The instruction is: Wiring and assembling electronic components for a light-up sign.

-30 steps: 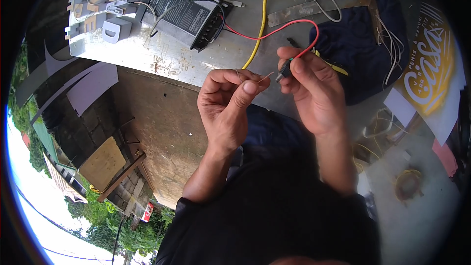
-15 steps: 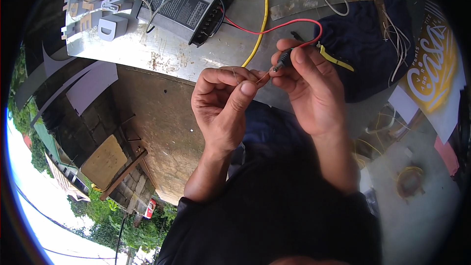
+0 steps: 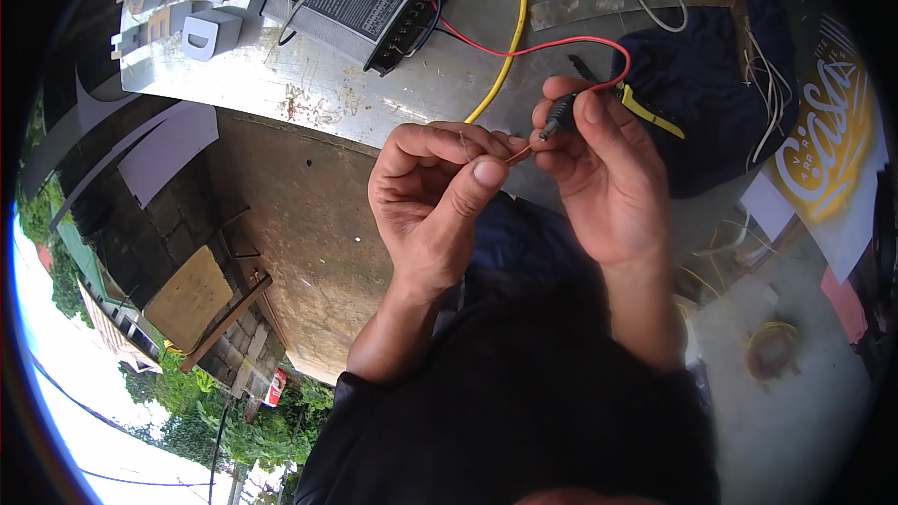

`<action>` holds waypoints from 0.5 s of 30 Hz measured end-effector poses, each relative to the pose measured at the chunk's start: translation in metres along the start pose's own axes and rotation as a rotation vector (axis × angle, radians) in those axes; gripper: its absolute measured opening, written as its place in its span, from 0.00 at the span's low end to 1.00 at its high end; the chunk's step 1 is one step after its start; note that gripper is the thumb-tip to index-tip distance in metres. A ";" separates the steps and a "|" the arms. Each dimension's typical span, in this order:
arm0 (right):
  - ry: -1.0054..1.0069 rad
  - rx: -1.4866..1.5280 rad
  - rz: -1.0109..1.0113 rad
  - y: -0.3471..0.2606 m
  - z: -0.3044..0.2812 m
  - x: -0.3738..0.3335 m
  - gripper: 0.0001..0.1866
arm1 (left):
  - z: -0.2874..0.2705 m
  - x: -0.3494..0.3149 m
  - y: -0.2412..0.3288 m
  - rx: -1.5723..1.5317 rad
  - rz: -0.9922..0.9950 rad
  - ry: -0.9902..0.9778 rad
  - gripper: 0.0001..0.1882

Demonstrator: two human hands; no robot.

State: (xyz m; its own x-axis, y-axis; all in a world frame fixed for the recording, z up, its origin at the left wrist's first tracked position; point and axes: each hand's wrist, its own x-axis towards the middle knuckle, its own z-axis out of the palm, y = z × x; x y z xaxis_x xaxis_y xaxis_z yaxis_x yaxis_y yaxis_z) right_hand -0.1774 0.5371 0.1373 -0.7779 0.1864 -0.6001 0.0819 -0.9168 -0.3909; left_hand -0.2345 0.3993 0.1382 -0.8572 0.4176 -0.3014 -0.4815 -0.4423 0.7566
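Thin bare copper wire (image 3: 520, 155) is pinched between the thumb and fingertips of my left hand (image 3: 430, 196); a fine end sticks up beside its index finger. Just right of it, my right hand (image 3: 613, 178) grips a black ribbed connector (image 3: 559, 117) between thumb and fingers, its narrow tip toward the copper strand. Whether tip and strand touch I cannot tell. A red wire (image 3: 561, 40) runs from the connector's back to the terminals of a metal-cased power supply (image 3: 351, 0). Behind my right hand lies a yellow-handled tool (image 3: 655, 114), partly hidden.
Grey block letters (image 3: 210, 33) stand at the metal table's (image 3: 309, 84) far left. A yellow cable (image 3: 510, 61) crosses the table behind my hands. On the right are dark cloth (image 3: 673, 164), a metal strip (image 3: 599, 5), a yellow-and-white sign (image 3: 828, 150) and a coil of wire (image 3: 772, 351).
Both hands keep their grips and have shifted slightly right in view. The table and surroundings have shifted a little too, as the view moved.
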 end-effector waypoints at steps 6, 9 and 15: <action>-0.057 0.026 0.003 -0.004 0.004 0.003 0.10 | 0.001 0.000 0.000 -0.024 -0.013 0.025 0.08; 0.149 0.004 -0.042 -0.008 0.014 0.002 0.08 | -0.006 -0.001 0.000 -0.012 -0.070 -0.052 0.05; -0.124 -0.375 -0.163 -0.008 -0.009 -0.008 0.13 | -0.002 0.005 0.006 -0.121 -0.302 0.019 0.08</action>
State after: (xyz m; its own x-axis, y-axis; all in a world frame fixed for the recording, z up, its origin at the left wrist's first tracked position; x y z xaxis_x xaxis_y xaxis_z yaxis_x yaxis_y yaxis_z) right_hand -0.1664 0.5463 0.1395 -0.8665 0.2535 -0.4299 0.1548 -0.6825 -0.7143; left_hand -0.2417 0.3972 0.1401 -0.6751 0.5299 -0.5133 -0.7318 -0.3927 0.5571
